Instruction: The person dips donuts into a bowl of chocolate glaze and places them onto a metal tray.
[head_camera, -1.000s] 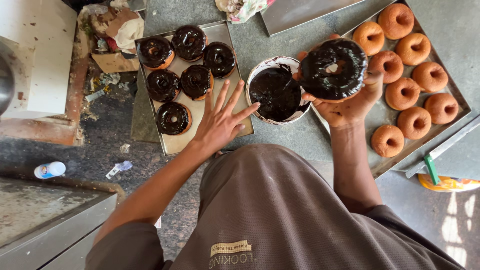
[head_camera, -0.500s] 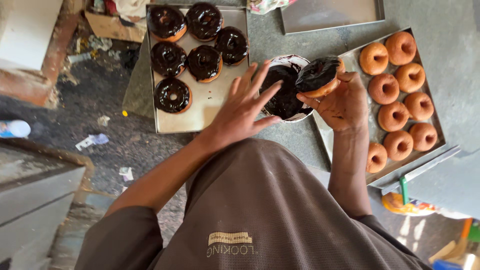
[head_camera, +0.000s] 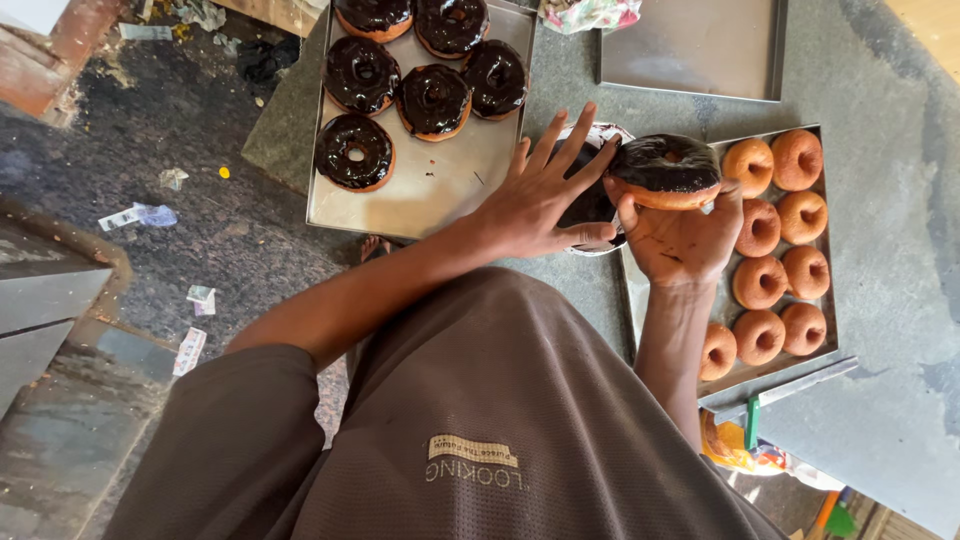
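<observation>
Glazed donut (head_camera: 665, 170) in rt hand (head_camera: 678, 240), prob. above bowl (head_camera: 598, 200).

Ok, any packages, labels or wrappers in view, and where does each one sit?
Torn wrapper: on the dark floor, left; small, crumpled, white and blue.
Paper scraps: floor, lower left; white slips.
Patterned wrapper: top edge, between trays; crumpled, pink and green.
Orange packet: lower right, below the plain-doughnut tray; crinkled.

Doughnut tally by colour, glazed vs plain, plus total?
chocolate-glazed doughnuts: 7 (6 on the left tray, 1 in the right hand)
plain brown doughnuts: 9, all on the right tray
Total: 16
</observation>
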